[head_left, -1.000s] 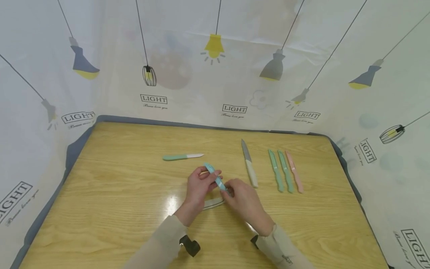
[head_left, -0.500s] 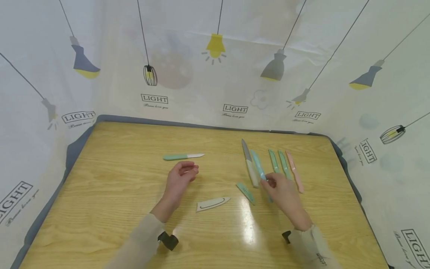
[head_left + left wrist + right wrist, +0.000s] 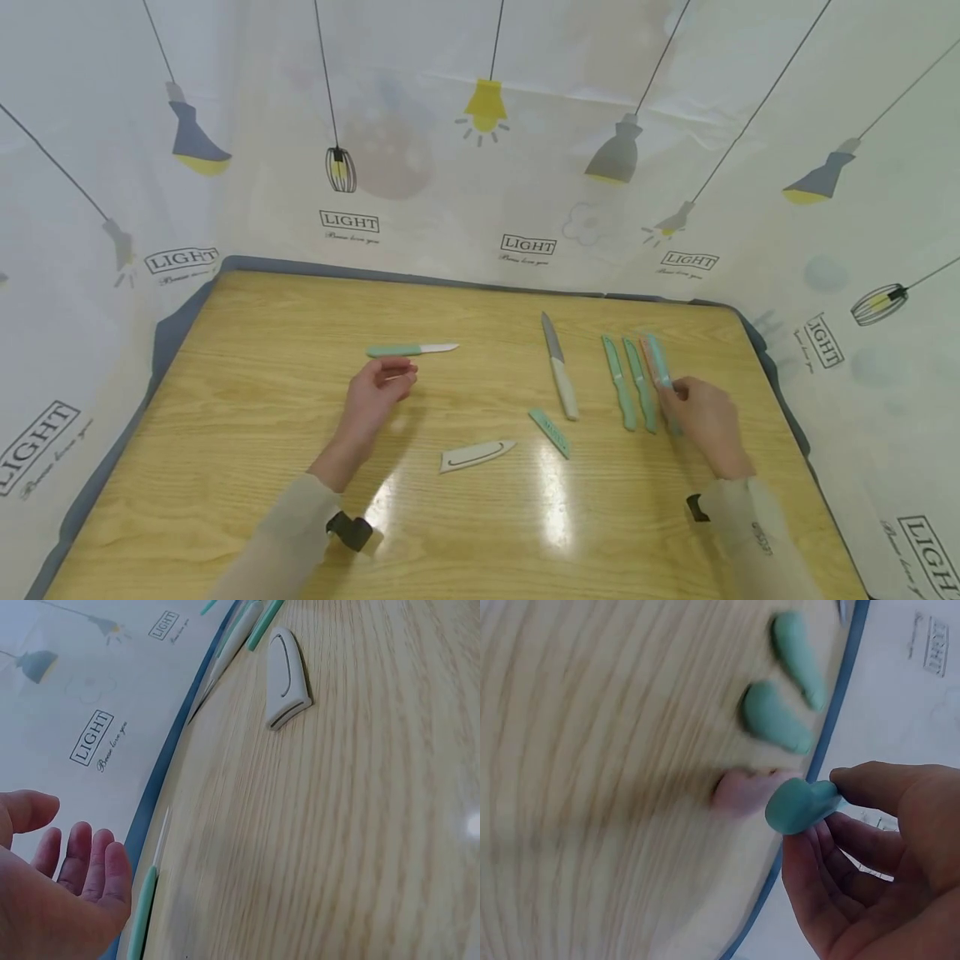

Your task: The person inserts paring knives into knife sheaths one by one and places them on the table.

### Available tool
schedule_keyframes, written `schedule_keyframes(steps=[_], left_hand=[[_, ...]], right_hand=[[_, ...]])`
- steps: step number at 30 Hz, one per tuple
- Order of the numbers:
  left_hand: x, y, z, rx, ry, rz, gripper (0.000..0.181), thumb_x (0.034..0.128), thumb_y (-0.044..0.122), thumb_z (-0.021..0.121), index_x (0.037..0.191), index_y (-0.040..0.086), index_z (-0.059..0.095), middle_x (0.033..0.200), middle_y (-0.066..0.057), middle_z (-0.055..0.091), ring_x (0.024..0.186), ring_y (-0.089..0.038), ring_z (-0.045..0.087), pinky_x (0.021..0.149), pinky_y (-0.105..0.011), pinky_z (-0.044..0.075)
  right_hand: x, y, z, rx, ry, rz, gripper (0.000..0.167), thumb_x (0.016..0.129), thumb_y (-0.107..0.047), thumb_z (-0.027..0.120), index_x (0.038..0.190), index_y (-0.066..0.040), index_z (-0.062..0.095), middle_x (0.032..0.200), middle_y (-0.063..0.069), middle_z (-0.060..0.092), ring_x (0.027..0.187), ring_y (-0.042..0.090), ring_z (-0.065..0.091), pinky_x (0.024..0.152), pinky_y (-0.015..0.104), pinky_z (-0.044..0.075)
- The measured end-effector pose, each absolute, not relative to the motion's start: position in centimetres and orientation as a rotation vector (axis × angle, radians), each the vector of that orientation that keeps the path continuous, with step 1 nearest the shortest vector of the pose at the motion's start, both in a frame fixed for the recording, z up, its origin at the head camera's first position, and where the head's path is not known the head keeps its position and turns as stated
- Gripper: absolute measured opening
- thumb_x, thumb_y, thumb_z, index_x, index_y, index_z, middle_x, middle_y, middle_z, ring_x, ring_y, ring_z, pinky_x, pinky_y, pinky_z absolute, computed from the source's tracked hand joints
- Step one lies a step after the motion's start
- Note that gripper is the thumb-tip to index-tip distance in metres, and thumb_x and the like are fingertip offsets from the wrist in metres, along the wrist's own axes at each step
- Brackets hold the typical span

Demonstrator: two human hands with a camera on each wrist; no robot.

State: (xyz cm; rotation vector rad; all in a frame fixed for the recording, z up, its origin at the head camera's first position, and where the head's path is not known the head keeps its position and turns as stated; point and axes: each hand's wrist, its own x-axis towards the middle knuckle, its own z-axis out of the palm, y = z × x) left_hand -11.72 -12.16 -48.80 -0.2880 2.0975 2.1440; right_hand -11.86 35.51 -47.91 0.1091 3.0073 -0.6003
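Between thumb and fingers, my right hand [image 3: 703,421] pinches a light-blue sheathed knife [image 3: 659,360] by its handle. That knife hangs over the pink knife [image 3: 742,792], the rightmost of the row, and partly covers it in the head view. Two green sheathed knives [image 3: 618,383] lie just left of it. My left hand [image 3: 369,402] hovers above the table with relaxed fingers, holding nothing. Closest to it is a green-handled knife [image 3: 395,351] with a bare white blade.
A cream-handled knife [image 3: 562,386] with a bare grey blade lies mid-table. In front of it are a green sheath [image 3: 550,432] and a cream sheath [image 3: 477,456]. Printed fabric walls [image 3: 450,192] enclose the wooden table [image 3: 285,317] at the back and sides.
My right hand has carried the light-blue knife from the middle to the right end of the row. The left hand has let go of it and drawn back leftward.
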Motion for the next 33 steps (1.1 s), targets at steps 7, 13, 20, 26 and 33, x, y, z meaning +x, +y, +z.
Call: schedule_keyframes(steps=[7, 13, 20, 26, 33], left_hand=[[-11.8, -12.8, -48.7, -0.285, 2.122, 2.122, 0.033, 0.1012, 0.004, 0.063, 0.131, -0.008, 0.057, 0.131, -0.023, 0.064, 0.118, -0.028, 0.063, 0.091, -0.024, 0.057], [-11.8, -13.1, -48.5, -0.288, 2.121, 2.109, 0.031, 0.1020, 0.006, 0.063, 0.130, -0.006, 0.057, 0.132, -0.022, 0.063, 0.120, -0.029, 0.062, 0.094, -0.025, 0.057], [-11.5, -13.6, -48.5, -0.285, 2.154, 2.082, 0.029, 0.1019, 0.008, 0.063, 0.128, -0.003, 0.058, 0.131, -0.020, 0.063, 0.119, -0.028, 0.062, 0.094, -0.026, 0.057], [-11.4, -13.5, -48.9, -0.248, 2.195, 2.051, 0.028, 0.0998, 0.006, 0.066, 0.126, -0.001, 0.061, 0.128, -0.018, 0.064, 0.117, -0.028, 0.062, 0.095, -0.026, 0.056], [-11.0, -12.3, -49.0, -0.055, 2.330, 1.868, 0.030, 0.0993, 0.009, 0.068, 0.127, -0.002, 0.063, 0.129, -0.021, 0.065, 0.121, -0.034, 0.062, 0.104, -0.046, 0.054]], right_hand=[[-12.9, 37.6, -48.1, 0.146, 2.941, -0.519, 0.050, 0.106, -0.028, 0.053, 0.125, 0.018, 0.062, 0.120, 0.036, 0.066, 0.103, 0.051, 0.066, 0.081, 0.063, 0.058], [-13.3, 37.9, -48.3, 0.199, 2.896, -0.487, 0.048, 0.105, -0.025, 0.052, 0.123, 0.018, 0.062, 0.112, 0.033, 0.069, 0.088, 0.039, 0.068, 0.073, 0.053, 0.058], [-13.6, 37.8, -48.4, 0.201, 2.883, -0.432, 0.043, 0.106, -0.021, 0.052, 0.121, 0.018, 0.063, 0.097, 0.025, 0.071, 0.071, 0.027, 0.062, 0.060, 0.041, 0.054], [-13.9, 38.0, -48.8, 0.217, 2.865, -0.403, 0.042, 0.105, -0.020, 0.053, 0.119, 0.019, 0.063, 0.101, 0.029, 0.070, 0.074, 0.029, 0.064, 0.063, 0.045, 0.056], [-14.0, 38.3, -49.5, 0.220, 2.899, -0.433, 0.043, 0.105, -0.022, 0.055, 0.117, 0.018, 0.063, 0.104, 0.031, 0.070, 0.080, 0.036, 0.067, 0.067, 0.052, 0.057]])
